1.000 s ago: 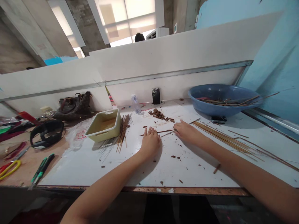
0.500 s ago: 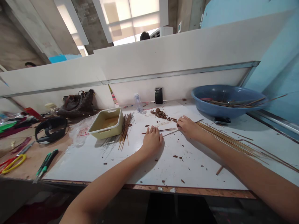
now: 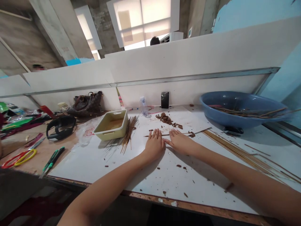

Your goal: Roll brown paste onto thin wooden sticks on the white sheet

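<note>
The right hand [image 3: 180, 142] has slid in just beside the left hand [image 3: 154, 145], both open, flat and empty on the white-topped surface [image 3: 75, 164], their fingertips at a thin brown wooden stick [image 3: 197, 131] lying crosswise.

The **left hand** [image 3: 154, 145] is laid palm down, with its **fingers** [image 3: 156, 135] extended forward and slightly spread. The **right hand** [image 3: 180, 142] is also placed palm down, turned inward, with its **fingertips** [image 3: 171, 135] directed toward the left hand. The two hands are held just beside each other; whether they touch cannot be told. Both are open, with no finger curled. The **left forearm** [image 3: 113, 179] is extended up from the lower left, and the **right forearm** [image 3: 225, 166] is stretched in from the lower right at a shallower angle. Both forearms are bare, and both wrists are held low and nearly straight.
</note>
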### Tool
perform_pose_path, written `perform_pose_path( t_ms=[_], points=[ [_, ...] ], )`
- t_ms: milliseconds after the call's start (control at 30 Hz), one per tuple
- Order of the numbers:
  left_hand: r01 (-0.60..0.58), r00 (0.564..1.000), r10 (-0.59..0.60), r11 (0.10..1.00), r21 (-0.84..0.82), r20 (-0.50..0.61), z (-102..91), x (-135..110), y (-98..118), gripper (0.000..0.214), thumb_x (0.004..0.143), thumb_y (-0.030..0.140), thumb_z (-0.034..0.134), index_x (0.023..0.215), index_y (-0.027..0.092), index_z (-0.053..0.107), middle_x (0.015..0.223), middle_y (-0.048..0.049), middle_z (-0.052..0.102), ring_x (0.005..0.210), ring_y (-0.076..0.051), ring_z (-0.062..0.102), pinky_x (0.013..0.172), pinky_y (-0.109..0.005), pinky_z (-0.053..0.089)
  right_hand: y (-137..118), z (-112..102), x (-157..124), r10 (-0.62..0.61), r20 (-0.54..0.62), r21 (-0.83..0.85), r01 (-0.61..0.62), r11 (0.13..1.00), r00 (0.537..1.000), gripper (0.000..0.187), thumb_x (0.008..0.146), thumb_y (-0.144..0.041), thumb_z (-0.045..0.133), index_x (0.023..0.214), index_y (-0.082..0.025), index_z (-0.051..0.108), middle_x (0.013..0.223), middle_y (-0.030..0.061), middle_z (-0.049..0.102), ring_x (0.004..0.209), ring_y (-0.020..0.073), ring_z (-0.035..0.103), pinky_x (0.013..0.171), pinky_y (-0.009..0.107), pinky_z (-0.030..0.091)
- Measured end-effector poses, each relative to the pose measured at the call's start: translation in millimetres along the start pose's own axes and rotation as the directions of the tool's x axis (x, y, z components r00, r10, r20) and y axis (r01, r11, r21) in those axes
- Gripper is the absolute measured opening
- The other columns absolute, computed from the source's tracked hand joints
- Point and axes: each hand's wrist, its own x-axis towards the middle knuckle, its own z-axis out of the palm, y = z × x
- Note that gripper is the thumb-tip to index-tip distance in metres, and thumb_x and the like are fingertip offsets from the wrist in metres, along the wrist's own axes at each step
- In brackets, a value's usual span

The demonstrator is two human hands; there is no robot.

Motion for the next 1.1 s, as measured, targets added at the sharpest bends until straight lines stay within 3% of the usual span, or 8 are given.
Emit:
perform_pose_path(
  t_ms=[200,367,500,600,700,900,1100],
  points=[
    [-0.029,0.999,0.030,0.999,0.047,-0.024,-0.4,-2,3,0.064,0.117,0.032,0.028,0.163,-0.005,0.051,0.169,-0.0278,0.051,0.166,-0.036,0.042,0.141,-0.058,0.021,14,18,-9,-0.037,-0.035,0.119,0.041,0.992,0.999,0.088,0.115,-0.068,0.031,0.174,-0.004,0.039,0.175,0.0314,0.041,0.168,0.0429,0.036,0.137,0.063,0.032],
    [-0.029,0.999,0.030,0.999,0.046,-0.013,3.0,-9,10,0.063,0.115,0.033,0.031,0.158,-0.006,0.055,0.162,-0.0309,0.059,0.161,-0.038,0.049,0.140,-0.057,0.024,8,20,-20,-0.044,-0.033,0.115,0.048,0.992,0.998,0.090,0.115,-0.070,0.031,0.170,0.000,0.045,0.170,0.0346,0.047,0.165,0.0432,0.043,0.137,0.061,0.034],
    [0.006,0.997,-0.004,1.000,-0.029,0.071,1.1,1,1,0.065,0.116,0.034,0.029,0.169,0.000,0.044,0.176,-0.0268,0.042,0.169,-0.035,0.037,0.138,-0.055,0.028,15,13,-2,-0.039,0.003,0.118,0.038,0.992,0.999,0.091,0.114,-0.071,0.033,0.167,0.001,0.051,0.167,0.0364,0.051,0.161,0.0449,0.048,0.134,0.062,0.038],
    [-0.023,0.981,0.038,0.997,-0.080,0.189,-8.7,12,-10,0.064,0.117,0.032,0.026,0.173,0.004,0.037,0.182,-0.0238,0.030,0.172,-0.033,0.029,0.139,-0.057,0.026,21,10,11,-0.036,0.026,0.131,0.033,0.991,0.999,0.088,0.113,-0.069,0.037,0.167,-0.001,0.052,0.164,0.0354,0.054,0.160,0.0453,0.049,0.131,0.062,0.042],
    [-0.046,0.965,0.068,0.995,-0.093,0.252,-16.4,12,-17,0.061,0.117,0.029,0.028,0.173,0.007,0.039,0.182,-0.0226,0.033,0.172,-0.032,0.030,0.139,-0.061,0.023,20,12,3,-0.049,0.003,0.110,0.048,0.993,0.999,0.085,0.113,-0.068,0.041,0.168,-0.003,0.050,0.165,0.0341,0.054,0.160,0.0451,0.050,0.130,0.061,0.042],
    [-0.100,0.968,0.111,0.993,-0.063,0.226,-15.8,-16,-12,0.061,0.117,0.032,0.027,0.171,0.007,0.040,0.178,-0.0233,0.041,0.170,-0.031,0.036,0.140,-0.059,0.021,11,19,-31,-0.112,-0.044,0.045,0.113,0.993,0.993,0.080,0.117,-0.062,0.032,0.167,-0.002,0.051,0.166,0.0337,0.054,0.161,0.0414,0.050,0.132,0.059,0.041],
    [0.028,0.966,-0.013,0.998,-0.055,0.257,-26.1,4,-5,0.061,0.117,0.032,0.029,0.171,0.005,0.040,0.180,-0.0246,0.038,0.170,-0.031,0.034,0.141,-0.059,0.017,11,4,-5,-0.035,0.016,0.051,0.034,0.998,0.999,0.081,0.117,-0.062,0.030,0.165,-0.001,0.053,0.168,0.0342,0.052,0.162,0.0404,0.049,0.134,0.055,0.038]
  ],
)
